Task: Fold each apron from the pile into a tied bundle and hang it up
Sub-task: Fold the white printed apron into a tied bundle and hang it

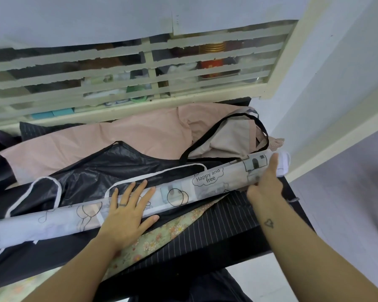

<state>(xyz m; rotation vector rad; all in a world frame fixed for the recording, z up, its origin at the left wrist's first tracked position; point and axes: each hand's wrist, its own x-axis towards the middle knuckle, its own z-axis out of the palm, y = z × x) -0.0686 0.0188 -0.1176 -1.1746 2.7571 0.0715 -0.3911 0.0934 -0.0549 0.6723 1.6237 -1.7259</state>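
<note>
Scene: a person's two bare arms reach over a dark desk (289, 188) heaped with aprons, seen from above.
Printed apron (207, 177): pale, with line drawings and the words "Happy and free". It is folded into a long narrow strip that lies slantwise across the pile, from lower left to upper right.
Left grip (127, 216): the hand lies flat on the middle of the strip, fingers straight and spread, pressing it down. It holds nothing. A ring shows on one finger.
Right grip (265, 182): the hand holds the strip near its right end, one digit stretched along the top and the others curled under the near edge.
Black apron (118, 168): shiny, with white edging, just behind the strip.
Pink apron (129, 136): spread out farther back.
Beige apron (234, 136): has a black strap and lies crumpled at the back right.
Floral cloth (162, 234) and pinstriped cloth (216, 225): under the strip, on the near side.
Background: a slatted window (140, 62).
</note>
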